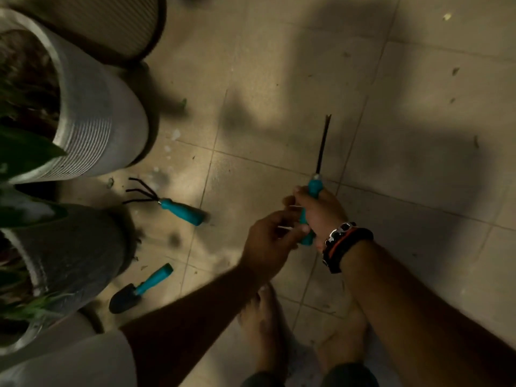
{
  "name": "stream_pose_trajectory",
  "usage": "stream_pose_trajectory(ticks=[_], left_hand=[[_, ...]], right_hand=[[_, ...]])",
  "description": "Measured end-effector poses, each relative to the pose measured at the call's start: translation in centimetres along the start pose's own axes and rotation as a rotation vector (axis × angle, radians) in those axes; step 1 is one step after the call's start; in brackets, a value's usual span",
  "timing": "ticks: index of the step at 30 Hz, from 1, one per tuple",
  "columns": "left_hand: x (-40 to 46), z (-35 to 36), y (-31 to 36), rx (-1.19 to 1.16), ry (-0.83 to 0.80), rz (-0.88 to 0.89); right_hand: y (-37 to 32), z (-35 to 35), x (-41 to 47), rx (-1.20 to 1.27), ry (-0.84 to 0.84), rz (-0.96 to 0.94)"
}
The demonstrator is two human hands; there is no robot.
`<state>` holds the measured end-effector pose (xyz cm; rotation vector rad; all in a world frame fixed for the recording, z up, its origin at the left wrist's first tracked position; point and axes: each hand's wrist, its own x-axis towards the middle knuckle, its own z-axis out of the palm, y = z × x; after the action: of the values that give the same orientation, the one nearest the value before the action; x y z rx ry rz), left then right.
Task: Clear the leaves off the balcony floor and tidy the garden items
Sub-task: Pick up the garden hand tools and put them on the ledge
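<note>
- Right hand (pixel 318 210) wrapped around teal handle of weeder (pixel 321 152); dark forked shaft sticks up and away past the grip, handle butt showing below the fist.
- Left hand (pixel 265 241) just beside the right, fingers curled in a pinching grip at the lower end of the same handle; exactly what is pinched cannot be told, a thin pale sliver shows between the fingers.
- Weeder held above the floor (pixel 279 79), off it, roughly over a tile joint.
- Bracelets (pixel 343 241) on right wrist: one metal, one dark with an orange band.
- Rake (pixel 167 202) with teal handle and three dark prongs lying flat on floor, left of the hands, prongs pointing toward the pots.
- Trowel (pixel 139 289) with teal handle lying flat lower down, dark blade nearest the viewer, just beside the grey pot (pixel 78 247).
- White ribbed pot (pixel 92 115) above it on the left, soil and green leaves inside; basket (pixel 122 26) at top left.
- Small leaf scraps (pixel 455 71) and pale specks scattered over beige tiles, well apart from the hands.
- Bare feet (pixel 265 325) on tiles below the forearms.
- Dim light, heavy soft shadows across floor.
</note>
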<state>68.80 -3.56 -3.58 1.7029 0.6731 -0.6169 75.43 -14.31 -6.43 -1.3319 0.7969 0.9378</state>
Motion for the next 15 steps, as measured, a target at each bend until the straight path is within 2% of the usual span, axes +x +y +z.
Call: stream_pose_trajectory(ticks=[1,2,3,6,7,8,9,10,11,12,13,14,15], left_hand=[[0.3,-1.0,-0.6,0.02,0.053,-0.02],[0.7,-2.0,-1.7,0.065,0.172,-0.064],[1.3,-3.1,-2.8,0.1,0.33,-0.12],[5.4,-9.2,-5.7,0.063,0.936,-0.351],[6.9,-12.4,-5.7,-0.048,0.982,-0.434],[7.4,-13.9,-8.1,-0.172,0.953,-0.534],[8.6,-14.7,-11.0,-0.115,0.828,-0.599],[8.8,-14.0,-15.7,0.009,0.576,-0.524],[7.6,-12.6,-19.3,0.068,0.431,-0.5],[4.7,-9.4,-23.3,0.135,0.364,-0.456],[1.1,-4.7,-26.2,0.298,0.363,-0.441],[-2.3,-0.4,-27.0,0.28,0.322,-0.494],[-4.4,2.5,-26.0,0.213,0.351,-0.49]], right_hand=[[0.3,-0.2,0.0,0.006,0.006,-0.005],[0.7,-0.4,-0.1,0.009,0.02,-0.021],[0.9,-0.6,-0.4,0.023,0.036,-0.04],[1.9,-1.2,-1.1,-0.011,0.038,-0.077],[2.2,-1.4,-1.2,-0.036,0.037,-0.075],[2.5,-1.5,-1.4,-0.056,0.04,-0.075],[2.6,-1.6,-1.5,-0.066,0.041,-0.075],[2.7,-1.7,-1.5,-0.072,0.038,-0.074],[2.8,-1.7,-1.5,-0.081,0.037,-0.071],[2.9,-1.8,-1.5,-0.09,0.035,-0.069],[2.9,-1.8,-1.6,-0.099,0.033,-0.068],[2.9,-1.8,-1.6,-0.1,0.029,-0.067],[2.9,-1.8,-1.6,-0.101,0.023,-0.066]])
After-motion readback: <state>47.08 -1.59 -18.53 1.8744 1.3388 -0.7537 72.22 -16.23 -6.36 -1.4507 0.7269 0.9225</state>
